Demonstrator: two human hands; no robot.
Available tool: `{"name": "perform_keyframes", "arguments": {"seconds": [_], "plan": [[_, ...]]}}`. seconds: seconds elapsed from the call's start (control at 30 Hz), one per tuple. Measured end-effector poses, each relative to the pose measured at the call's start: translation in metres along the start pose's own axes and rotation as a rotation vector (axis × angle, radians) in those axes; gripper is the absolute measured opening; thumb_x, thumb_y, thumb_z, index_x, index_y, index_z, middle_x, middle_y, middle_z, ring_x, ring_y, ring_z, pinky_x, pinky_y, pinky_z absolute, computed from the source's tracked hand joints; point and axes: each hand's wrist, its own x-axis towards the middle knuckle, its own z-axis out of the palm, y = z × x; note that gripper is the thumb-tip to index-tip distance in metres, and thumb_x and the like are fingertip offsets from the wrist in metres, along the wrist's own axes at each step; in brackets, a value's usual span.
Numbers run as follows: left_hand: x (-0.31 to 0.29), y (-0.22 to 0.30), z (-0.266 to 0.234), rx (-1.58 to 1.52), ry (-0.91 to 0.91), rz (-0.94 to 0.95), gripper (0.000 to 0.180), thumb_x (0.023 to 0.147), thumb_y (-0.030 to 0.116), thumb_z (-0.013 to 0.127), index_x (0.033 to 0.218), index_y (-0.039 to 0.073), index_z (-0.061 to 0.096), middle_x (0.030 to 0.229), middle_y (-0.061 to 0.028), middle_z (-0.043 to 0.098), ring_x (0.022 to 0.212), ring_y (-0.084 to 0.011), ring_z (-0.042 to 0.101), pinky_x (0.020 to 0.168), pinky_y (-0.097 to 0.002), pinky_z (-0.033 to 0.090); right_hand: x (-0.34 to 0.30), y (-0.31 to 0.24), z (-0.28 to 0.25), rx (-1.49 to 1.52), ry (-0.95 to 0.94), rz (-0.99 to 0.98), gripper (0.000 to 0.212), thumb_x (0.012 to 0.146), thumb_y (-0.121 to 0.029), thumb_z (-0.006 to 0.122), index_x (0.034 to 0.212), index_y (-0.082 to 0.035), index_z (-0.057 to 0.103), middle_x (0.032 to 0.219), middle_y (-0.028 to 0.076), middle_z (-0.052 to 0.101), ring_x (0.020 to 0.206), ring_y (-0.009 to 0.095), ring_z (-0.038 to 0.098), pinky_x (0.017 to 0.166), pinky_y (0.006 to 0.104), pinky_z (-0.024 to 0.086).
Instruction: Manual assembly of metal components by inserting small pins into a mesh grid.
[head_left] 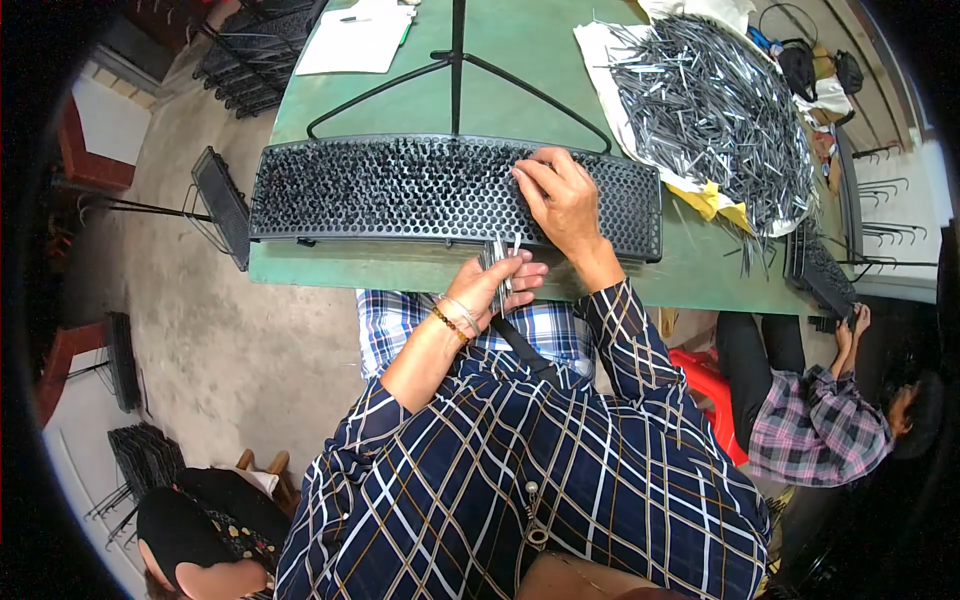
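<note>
A long black rack (400, 190) full of small round holes lies across the near edge of the table. Thin dark pieces stand in its holes over the left and middle parts, while the right end shows bare holes. My left hand (490, 283), below the rack's front edge, is closed round a bundle of thin grey strips (497, 265). Over the rack's right-middle part, my right hand (568, 205) has its fingertips pinched together close to the holes. Whatever is between those fingertips is too small to make out.
A big heap of similar strips (710, 110) lies on a white and yellow sack at the right. Behind the rack stands a black metal hanger frame (457, 70). White paper (355, 40) lies at the back left. A co-worker (820, 420) sits at the right, another person (210, 530) at lower left.
</note>
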Motion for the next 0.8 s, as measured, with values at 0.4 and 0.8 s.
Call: {"name": "perform_keyframes", "arguments": {"seconds": [0.4,0.8], "plan": [[-0.001,0.002,0.003,-0.027,-0.004,0.015,0.026,0.091,0.016,0.054,0.112,0.0,0.053,0.104,-0.0164,0.063,0.089,-0.0202,0.064,0.07,-0.0295,0.056,0.001,-0.003,-0.005,0.048,-0.008,0.092,0.015,0.076,-0.009,0.069,0.089,-0.002,0.066,0.084,0.009,0.06,0.068,0.021,0.059,0.058,0.0309,0.047],[-0.002,0.003,0.011,-0.044,-0.034,0.131,0.027,0.092,0.016,0.052,0.113,0.0,0.054,0.103,-0.0155,0.064,0.088,-0.0199,0.064,0.069,-0.0287,0.055,-0.014,-0.011,-0.034,0.654,-0.286,0.627,0.015,0.084,-0.015,0.065,0.087,0.0,0.067,0.071,0.0,0.063,0.054,0.003,0.05,0.046,0.0184,0.039]]}}
